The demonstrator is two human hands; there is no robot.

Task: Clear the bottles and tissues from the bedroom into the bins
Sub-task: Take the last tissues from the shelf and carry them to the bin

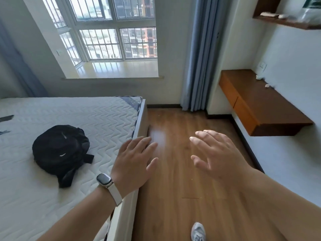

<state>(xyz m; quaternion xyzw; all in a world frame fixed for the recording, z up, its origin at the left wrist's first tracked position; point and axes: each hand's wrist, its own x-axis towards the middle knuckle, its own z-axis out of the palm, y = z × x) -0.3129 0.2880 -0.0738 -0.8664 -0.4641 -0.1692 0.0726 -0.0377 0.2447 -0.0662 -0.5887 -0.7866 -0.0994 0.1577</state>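
My left hand [134, 161], with a watch on its wrist, is held out flat above the corner of the bed, fingers spread and empty. My right hand [215, 153] hovers over the wooden floor, also open and empty. Two small white crumpled bits that look like tissues lie on the brown wall desk: one [258, 77] near the wall socket, one [267, 85] a little closer. No bottle and no bin is in view.
A black backpack [60, 152] lies on the bare white mattress [52, 197] at left. The floating desk [257, 105] juts from the right wall. A wall shelf [286, 22] holds pale items. Blue curtain [199, 58] hangs beside the window. Wooden floor [173, 197] runs between bed and desk.
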